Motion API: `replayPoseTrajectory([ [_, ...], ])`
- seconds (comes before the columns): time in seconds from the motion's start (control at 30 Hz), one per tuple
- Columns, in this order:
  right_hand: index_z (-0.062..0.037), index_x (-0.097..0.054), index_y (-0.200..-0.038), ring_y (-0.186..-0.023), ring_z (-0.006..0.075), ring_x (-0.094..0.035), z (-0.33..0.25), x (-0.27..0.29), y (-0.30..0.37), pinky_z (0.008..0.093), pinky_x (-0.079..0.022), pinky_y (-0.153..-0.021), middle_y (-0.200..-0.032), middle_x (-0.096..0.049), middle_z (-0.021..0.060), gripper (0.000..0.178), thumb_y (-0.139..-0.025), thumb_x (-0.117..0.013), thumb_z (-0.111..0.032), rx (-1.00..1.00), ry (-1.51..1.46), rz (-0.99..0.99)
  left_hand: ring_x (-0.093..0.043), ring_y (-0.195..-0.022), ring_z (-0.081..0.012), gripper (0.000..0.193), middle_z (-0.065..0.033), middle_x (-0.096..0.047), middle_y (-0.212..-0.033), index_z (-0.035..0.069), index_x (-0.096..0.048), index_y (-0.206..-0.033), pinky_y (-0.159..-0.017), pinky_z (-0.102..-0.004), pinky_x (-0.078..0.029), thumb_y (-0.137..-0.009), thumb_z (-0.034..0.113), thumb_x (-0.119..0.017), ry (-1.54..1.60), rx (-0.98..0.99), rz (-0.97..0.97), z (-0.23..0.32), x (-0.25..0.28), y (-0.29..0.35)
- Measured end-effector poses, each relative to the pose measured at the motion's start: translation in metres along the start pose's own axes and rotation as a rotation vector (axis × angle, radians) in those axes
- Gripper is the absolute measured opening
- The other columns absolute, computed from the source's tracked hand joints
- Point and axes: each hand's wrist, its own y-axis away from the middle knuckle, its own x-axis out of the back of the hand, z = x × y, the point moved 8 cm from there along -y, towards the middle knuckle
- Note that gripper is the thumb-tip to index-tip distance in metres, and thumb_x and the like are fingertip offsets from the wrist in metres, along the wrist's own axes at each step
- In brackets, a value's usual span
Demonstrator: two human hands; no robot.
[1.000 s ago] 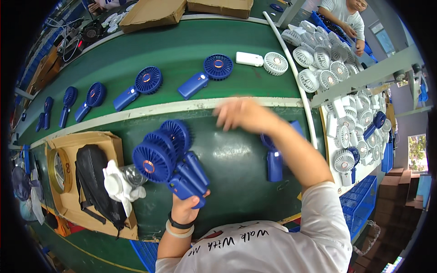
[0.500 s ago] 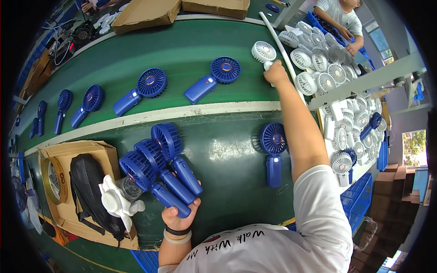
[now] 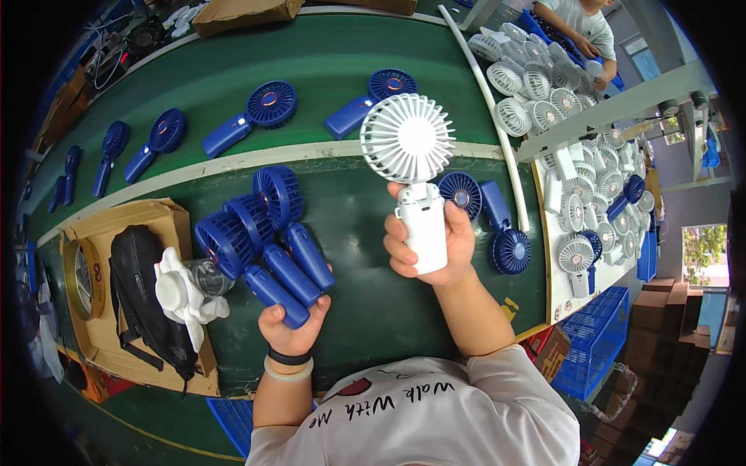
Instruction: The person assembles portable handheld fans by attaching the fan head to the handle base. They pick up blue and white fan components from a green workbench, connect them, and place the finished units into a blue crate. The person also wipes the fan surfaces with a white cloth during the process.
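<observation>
My left hand (image 3: 298,325) is closed around the handles of three blue handheld fans (image 3: 272,287), bunched side by side with their round heads up and to the left. In my right hand (image 3: 435,248) I grip a white handheld fan (image 3: 423,233) upright, its caged head (image 3: 408,138) above my fingers. Just right of that hand, two blue fans (image 3: 510,250) lie on the green table, one of them partly hidden behind the hand. Several more blue fans (image 3: 272,105) lie in a spaced row on the green belt (image 3: 326,58) beyond the pale rail.
A cardboard box (image 3: 167,221) at the left holds a black mesh pouch (image 3: 148,299) and a tape roll (image 3: 81,279). A white cloth-like item with a clear jar (image 3: 208,278) stands beside it. White fans (image 3: 536,85) are heaped at the right, below a metal bar. A co-worker (image 3: 583,31) sits beyond.
My right hand has come back from the belt with the white fan, now held upright over the table. A second blue fan shows at the right. My left hand still holds its three fans.
</observation>
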Motion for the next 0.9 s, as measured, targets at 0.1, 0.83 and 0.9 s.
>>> replayPoseTrajectory([
  [0.1, -0.0063, -0.025, -0.141, -0.070, 0.0232, -0.048, 0.010, 0.007, -0.005, 0.0340, -0.040, -0.055, -0.100, -0.049, 0.0176, 0.069, -0.091, -0.036, -0.052, 0.000, 0.040, 0.023, -0.034, -0.127, -0.0333, 0.074, -0.0155, -0.038, -0.135, 0.011, -0.036, -0.134, -0.083, -0.0400, -0.046, -0.067, 0.011, -0.069, -0.007, -0.001, 0.004, 0.001, 0.001, 0.001],
  [0.83, -0.0017, -0.043, -0.123, -0.097, 0.0228, -0.061, 0.010, 0.068, -0.003, 0.0361, -0.049, -0.086, -0.112, -0.059, 0.0144, 0.044, -0.084, -0.061, -0.009, 0.162, 0.749, 0.466, -0.027, -0.133, -0.0342, 0.079, -0.0121, -0.020, -0.148, 0.014, -0.035, -0.137, -0.082, -0.0407, -0.048, -0.067, 0.021, -0.072, -0.050, 0.080, -0.077, -0.010, 0.000, -0.005],
  [0.9, -0.0016, -0.043, -0.124, -0.097, 0.0228, -0.061, 0.010, 0.070, -0.002, 0.0362, -0.048, -0.087, -0.112, -0.059, 0.0143, 0.044, -0.084, -0.061, -0.008, 0.125, 0.762, 0.457, -0.027, -0.133, -0.0341, 0.079, -0.0122, -0.020, -0.148, 0.014, -0.035, -0.137, -0.082, -0.0410, -0.048, -0.067, 0.021, -0.072, -0.051, 0.080, -0.079, -0.010, -0.001, -0.005],
])
